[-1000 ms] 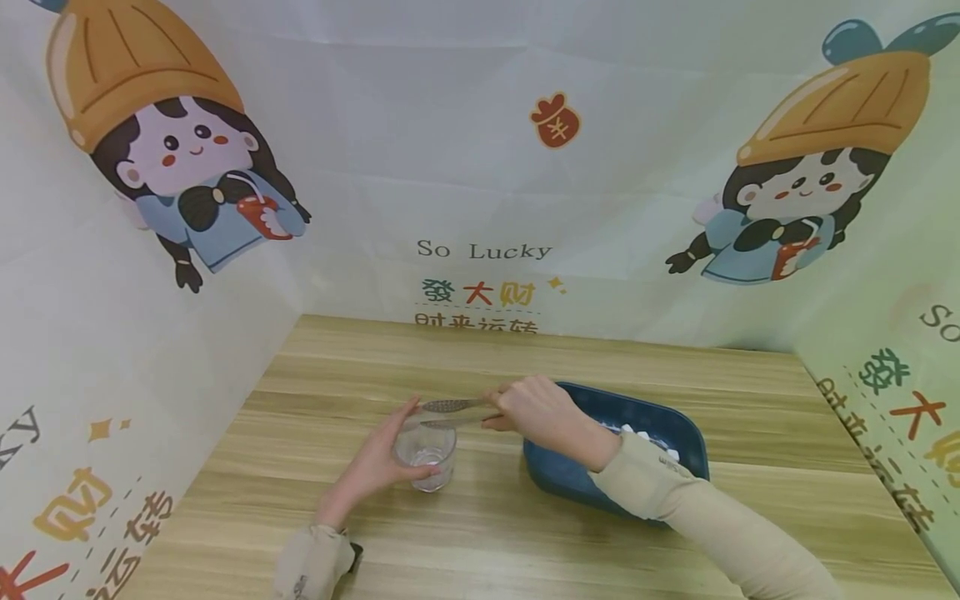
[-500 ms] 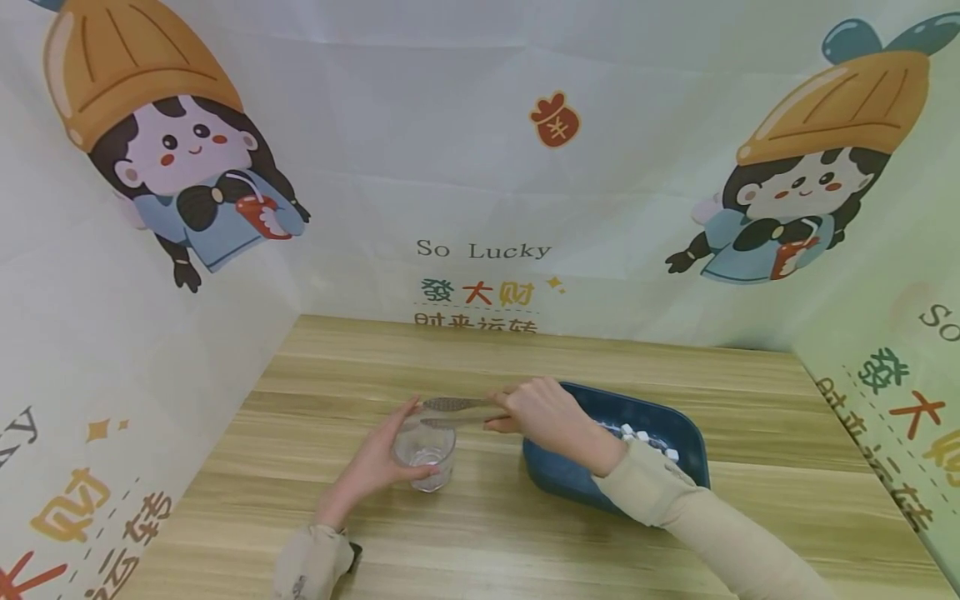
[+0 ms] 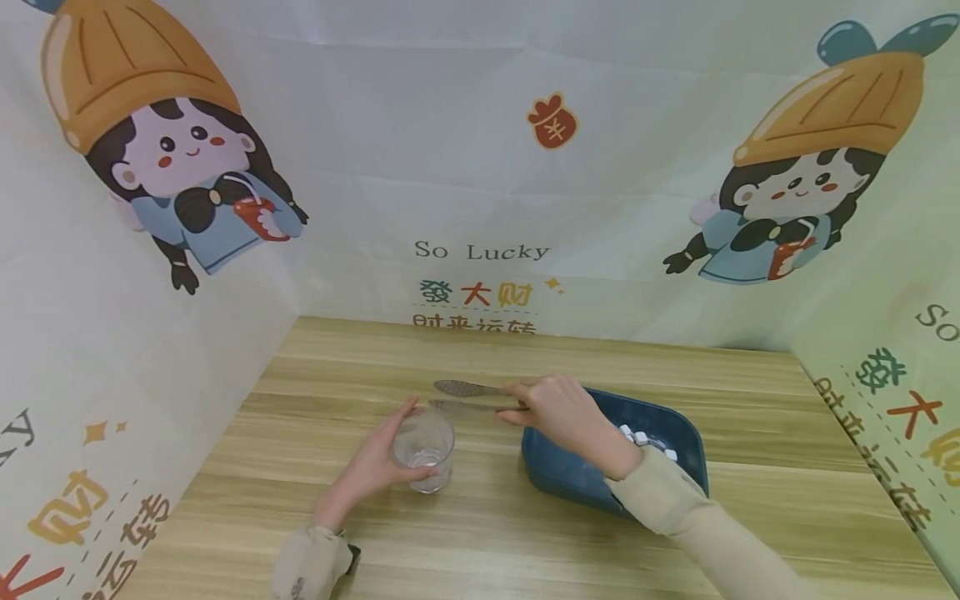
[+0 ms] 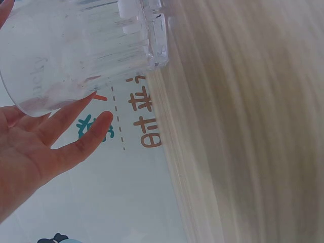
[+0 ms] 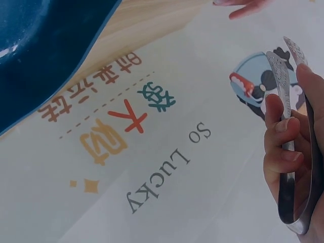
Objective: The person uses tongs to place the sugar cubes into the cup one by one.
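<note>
In the head view, my left hand (image 3: pixel 378 458) holds a clear glass (image 3: pixel 426 446) that stands upright on the table, thumb at the near side and fingers behind. The left wrist view shows the glass (image 4: pixel 76 53) close up, with something white (image 4: pixel 129 10) near its base. My right hand (image 3: pixel 566 412) grips metal tongs (image 3: pixel 465 389) above the table, between the glass and a blue basin. Their two textured tips are spread apart, and the right wrist view shows nothing between the tongs' arms (image 5: pixel 278 68). Several small white cubes (image 3: pixel 641 437) lie inside the basin (image 3: pixel 551 471).
A wooden tabletop (image 3: pixel 480 550) carries everything. Printed cloth walls (image 3: pixel 375 125) rise at its back and both sides. The basin sits under my right forearm, to the right of the glass.
My right hand has moved back and right with the tongs, so the tips have left the space over the glass and stand wider apart. The left hand and glass stay put.
</note>
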`<state>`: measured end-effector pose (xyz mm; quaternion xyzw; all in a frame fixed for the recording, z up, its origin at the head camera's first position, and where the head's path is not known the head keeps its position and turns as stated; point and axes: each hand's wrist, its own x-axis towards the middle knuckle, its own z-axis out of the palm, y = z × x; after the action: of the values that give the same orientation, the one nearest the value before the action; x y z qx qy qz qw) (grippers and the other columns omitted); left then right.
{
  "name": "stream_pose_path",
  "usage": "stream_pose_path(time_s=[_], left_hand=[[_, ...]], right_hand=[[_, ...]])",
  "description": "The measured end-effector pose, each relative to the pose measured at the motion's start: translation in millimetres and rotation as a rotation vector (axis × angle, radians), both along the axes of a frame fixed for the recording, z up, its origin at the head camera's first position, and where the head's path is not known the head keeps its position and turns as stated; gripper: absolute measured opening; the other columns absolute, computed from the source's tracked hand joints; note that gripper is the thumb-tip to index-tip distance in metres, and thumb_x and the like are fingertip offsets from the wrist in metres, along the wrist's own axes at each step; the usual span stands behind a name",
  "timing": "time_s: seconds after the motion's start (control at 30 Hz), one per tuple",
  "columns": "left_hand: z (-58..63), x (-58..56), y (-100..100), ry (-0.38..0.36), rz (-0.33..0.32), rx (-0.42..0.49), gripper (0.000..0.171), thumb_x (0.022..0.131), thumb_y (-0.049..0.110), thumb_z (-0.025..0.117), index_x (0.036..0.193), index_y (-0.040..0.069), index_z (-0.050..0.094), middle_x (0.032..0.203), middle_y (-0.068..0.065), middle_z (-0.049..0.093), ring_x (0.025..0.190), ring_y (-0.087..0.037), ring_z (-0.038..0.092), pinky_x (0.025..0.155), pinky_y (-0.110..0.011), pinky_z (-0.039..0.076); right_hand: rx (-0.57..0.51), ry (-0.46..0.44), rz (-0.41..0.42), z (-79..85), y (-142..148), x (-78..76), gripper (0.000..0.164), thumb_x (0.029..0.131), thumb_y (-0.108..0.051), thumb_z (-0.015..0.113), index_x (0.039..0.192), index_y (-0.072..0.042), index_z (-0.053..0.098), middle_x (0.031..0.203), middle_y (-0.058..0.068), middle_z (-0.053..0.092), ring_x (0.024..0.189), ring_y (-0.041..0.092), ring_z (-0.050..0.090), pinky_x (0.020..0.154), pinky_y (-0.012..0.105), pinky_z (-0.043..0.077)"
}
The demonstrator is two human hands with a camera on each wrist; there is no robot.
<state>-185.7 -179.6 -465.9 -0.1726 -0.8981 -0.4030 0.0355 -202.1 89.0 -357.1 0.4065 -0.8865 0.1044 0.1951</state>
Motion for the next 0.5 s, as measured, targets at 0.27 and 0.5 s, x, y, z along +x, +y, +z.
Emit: stream_pose_path(time_s=[0.27,0.5], left_hand=[[-1.6,0.3,-0.7,0.01,0.002,-0.003,0.104,0.058,0.033,0.081,0.139,0.003,0.024,0.135,-0.014,0.044,0.119,-0.036,0.044,0.1,-0.055,0.035],[-0.7,0.4,-0.5,0.01,0.001,0.011,0.103,0.057,0.029,0.082,0.139,0.004,0.025,0.134,-0.014,0.045,0.12,-0.036,0.043,0.101,-0.055,0.034]], right_hand=[[-0.078,0.023,-0.05,3.9,7.3,0.1,0.017,0.078,-0.033,0.065,0.077,-0.015,0.063,0.051,-0.009,0.051,0.04,-0.002,0.036,0.037,0.01,0.024],[-0.142,0.036,-0.074,6.1,14.0,0.5,0.016,0.076,-0.03,0.067,0.076,-0.014,0.064,0.052,-0.008,0.052,0.041,-0.001,0.036,0.038,0.011,0.026]])
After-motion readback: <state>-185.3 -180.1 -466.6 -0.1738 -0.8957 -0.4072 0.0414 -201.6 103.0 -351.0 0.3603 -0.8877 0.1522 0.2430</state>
